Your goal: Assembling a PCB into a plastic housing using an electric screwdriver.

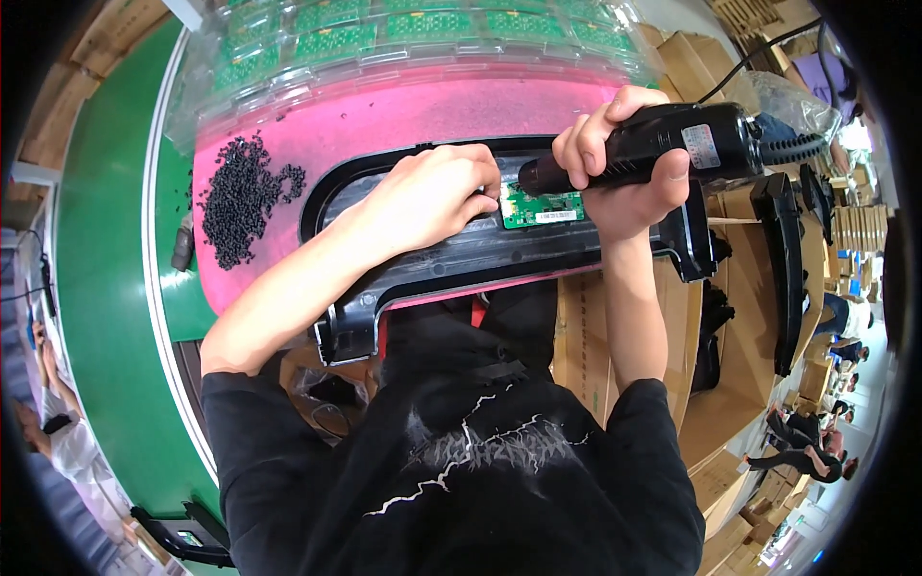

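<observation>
My right hand (622, 158) grips a black electric screwdriver (672, 144), its tip pointing left at a small green circuit board (540, 206). The board sits inside a long black plastic housing (461, 259) that lies across a pink mat (384, 120). My left hand (432, 197) rests on the housing just left of the board, fingers curled near the screwdriver's tip. The tip itself is hidden behind my fingers.
A heap of small black screws (240, 197) lies on the mat at the left. Clear trays of green circuit boards (403, 29) stand behind the mat. A green conveyor belt (106, 240) runs along the left. Cardboard boxes (730, 384) and more black housings (783, 259) are at the right.
</observation>
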The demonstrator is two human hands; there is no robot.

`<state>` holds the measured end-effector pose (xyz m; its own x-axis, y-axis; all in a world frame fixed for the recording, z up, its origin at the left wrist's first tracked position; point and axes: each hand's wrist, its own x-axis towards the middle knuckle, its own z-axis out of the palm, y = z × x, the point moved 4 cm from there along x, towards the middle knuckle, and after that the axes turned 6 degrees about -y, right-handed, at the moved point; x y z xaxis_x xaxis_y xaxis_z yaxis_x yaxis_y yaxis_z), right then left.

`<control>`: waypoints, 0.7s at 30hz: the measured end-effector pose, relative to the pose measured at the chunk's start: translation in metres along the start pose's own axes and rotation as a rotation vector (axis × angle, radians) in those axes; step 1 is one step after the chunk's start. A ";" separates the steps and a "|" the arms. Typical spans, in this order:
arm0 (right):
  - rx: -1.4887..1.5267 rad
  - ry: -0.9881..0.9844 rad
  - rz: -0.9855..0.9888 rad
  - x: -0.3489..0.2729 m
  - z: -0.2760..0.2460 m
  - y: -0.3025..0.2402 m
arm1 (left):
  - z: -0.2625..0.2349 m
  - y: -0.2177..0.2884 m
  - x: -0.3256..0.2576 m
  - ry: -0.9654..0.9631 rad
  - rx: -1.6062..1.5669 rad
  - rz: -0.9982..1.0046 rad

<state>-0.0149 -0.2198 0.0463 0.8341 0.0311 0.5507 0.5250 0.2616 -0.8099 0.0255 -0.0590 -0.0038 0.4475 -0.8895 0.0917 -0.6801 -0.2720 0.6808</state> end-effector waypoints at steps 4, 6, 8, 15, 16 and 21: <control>-0.017 -0.036 0.035 0.004 0.004 0.005 | -0.001 -0.001 0.001 -0.001 0.014 -0.036; -0.056 -0.073 0.065 0.010 0.010 0.005 | -0.002 -0.001 0.000 0.027 0.052 -0.032; -0.086 -0.086 0.108 0.014 0.013 0.011 | -0.003 0.000 0.001 0.031 0.054 -0.041; -0.145 -0.098 0.167 0.017 0.019 0.010 | -0.002 -0.001 0.002 0.062 0.062 -0.025; -0.130 -0.064 0.161 0.015 0.019 0.011 | -0.003 -0.002 0.002 0.077 0.067 -0.028; -0.058 0.050 0.101 0.009 0.012 -0.002 | -0.005 -0.002 0.003 0.021 0.046 0.006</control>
<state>-0.0101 -0.2088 0.0554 0.8900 0.0061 0.4559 0.4453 0.2036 -0.8719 0.0308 -0.0593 -0.0012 0.4552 -0.8834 0.1112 -0.7085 -0.2837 0.6462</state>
